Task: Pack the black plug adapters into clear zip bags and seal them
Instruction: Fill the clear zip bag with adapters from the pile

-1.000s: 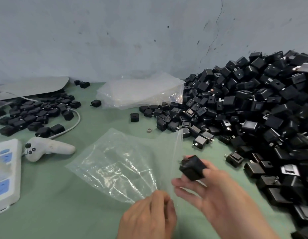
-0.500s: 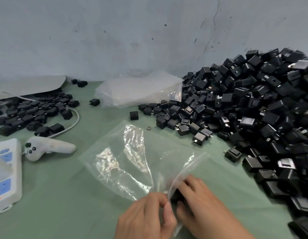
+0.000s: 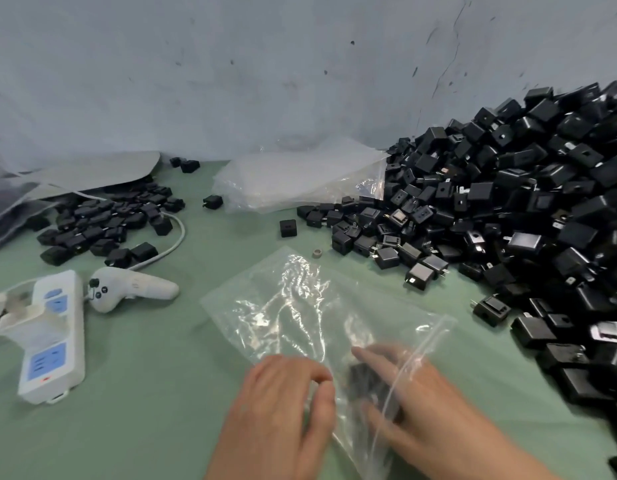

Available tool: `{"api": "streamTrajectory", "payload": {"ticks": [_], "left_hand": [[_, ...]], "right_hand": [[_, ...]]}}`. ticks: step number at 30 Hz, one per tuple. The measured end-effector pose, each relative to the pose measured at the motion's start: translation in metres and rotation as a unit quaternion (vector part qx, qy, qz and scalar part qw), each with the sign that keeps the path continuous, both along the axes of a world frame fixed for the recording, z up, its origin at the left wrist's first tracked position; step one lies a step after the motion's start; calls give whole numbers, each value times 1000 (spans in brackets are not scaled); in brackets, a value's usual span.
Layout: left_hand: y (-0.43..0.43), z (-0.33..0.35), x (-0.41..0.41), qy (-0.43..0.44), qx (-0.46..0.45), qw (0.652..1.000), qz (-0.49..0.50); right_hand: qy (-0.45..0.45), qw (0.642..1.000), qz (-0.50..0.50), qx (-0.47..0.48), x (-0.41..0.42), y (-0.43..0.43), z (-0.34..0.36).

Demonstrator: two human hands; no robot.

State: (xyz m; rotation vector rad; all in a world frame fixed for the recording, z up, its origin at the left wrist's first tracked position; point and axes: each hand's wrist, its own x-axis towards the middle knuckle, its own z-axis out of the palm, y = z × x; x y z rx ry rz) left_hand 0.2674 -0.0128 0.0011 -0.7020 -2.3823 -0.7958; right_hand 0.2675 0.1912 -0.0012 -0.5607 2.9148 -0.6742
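**A:** Where's the adapter [image 3: 367,381] rn, and which way does it need to go?

**B:** Just inside the mouth of the clear zip bag [image 3: 293,317]. It sits between the fingers and thumb of the right grip [image 3: 421,403], which reaches in past the bag's opening. There's motion blur, so the exact finger hold is approx. The bag's closed end lies fwd and left of that grip, away from the person. Its long axis runs from the mouth by the hands out toward the far left. My guess is the next push goes fwd-left, deeper in.

**A:** And the other hand?

**B:** The left grip [image 3: 283,410] is just beside the right. Its thumb and forefinger pinch the bag's near edge at the mouth. It's the nearer one to that open edge, so prob. the one to start the seal.

**A:** Materials, shapes?

**B:** The bag is thin glossy film, crumpled, w/ bright glare streaks, spread over the green table [image 3: 144,410]. The adapter is a small matte black block, likely hard plastic; no prongs visible on this one. A big heap of adapters [image 3: 525,209] rises on the right against the wall [image 3: 265,81], some w/ metal prongs showing. A stack of empty bags [image 3: 300,174] lies at the back, well apart from the hands. On the left are a white power strip [image 3: 54,337] and a white handheld controller [image 3: 134,289].
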Motion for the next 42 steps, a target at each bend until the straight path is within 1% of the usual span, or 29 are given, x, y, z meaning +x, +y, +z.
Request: {"api": "streamTrajectory", "payload": {"ticks": [2,4,6,8,10,12,13,14,15,16,17,18,19,21,22,26,28,30,32,35,37,39,42], "left_hand": [[-18,3,-9,-53,2,997,49],[-32,5,-16,-134,-25,987,89],[-39,1,-19,-184,-93,973,103],[-43,0,-20,-206,-166,958,108],[-47,0,-19,-201,-197,951,129],[-52,2,-17,-183,-204,950,152],[-54,2,-16,-166,-206,950,165],[-55,2,-17,-153,-215,949,174],[-56,3,-18,-149,-225,946,181],[-57,3,-19,-150,-231,943,186],[-58,1,-20,-147,-231,943,189],[-59,1,-22,-142,-231,944,191],[-59,1,-23,-140,-233,943,191],[-58,1,-28,-138,-241,941,191],[-58,2,-30,-142,-242,941,190],[-58,1,-39,-169,-230,938,195],[-57,0,-42,-210,-203,937,192],[-54,-1,-48,-215,-211,934,193],[-52,1,-51,-222,-205,934,191],[-51,1,-51,-216,-171,945,175],[-54,0,-49,-187,-154,954,180],[-57,-2,-49,-159,-155,957,185],[-65,-3,-51,-146,-144,964,172]], "right_hand": [[4,1000,-12,3,3,2,-1],[1,1000,-19,0,7,3,-2],[0,999,-32,-7,8,3,-3],[15,999,-43,0,6,6,-7],[29,998,-47,9,5,11,-6],[68,996,-60,-21,4,16,2],[111,989,-84,-58,3,21,4],[166,974,-127,-89,2,27,5],[210,955,-179,-109,-1,33,6],[233,938,-231,-109,-6,39,6],[239,926,-278,-93,-13,45,4],[220,919,-322,-56,-20,49,1],[180,916,-358,-12,-28,52,-2],[109,912,-390,62,-41,54,-6],[93,912,-392,82,-47,53,-8],[79,910,-390,116,-73,46,-9],[105,909,-372,154,-80,41,-12],[142,913,-343,169,-84,38,-17],[159,912,-336,172,-90,40,-20],[171,908,-336,183,-110,52,-21],[168,905,-337,199,-125,55,-19],[170,900,-339,214,-136,53,-20],[194,910,-318,185,-137,47,-22]]}}
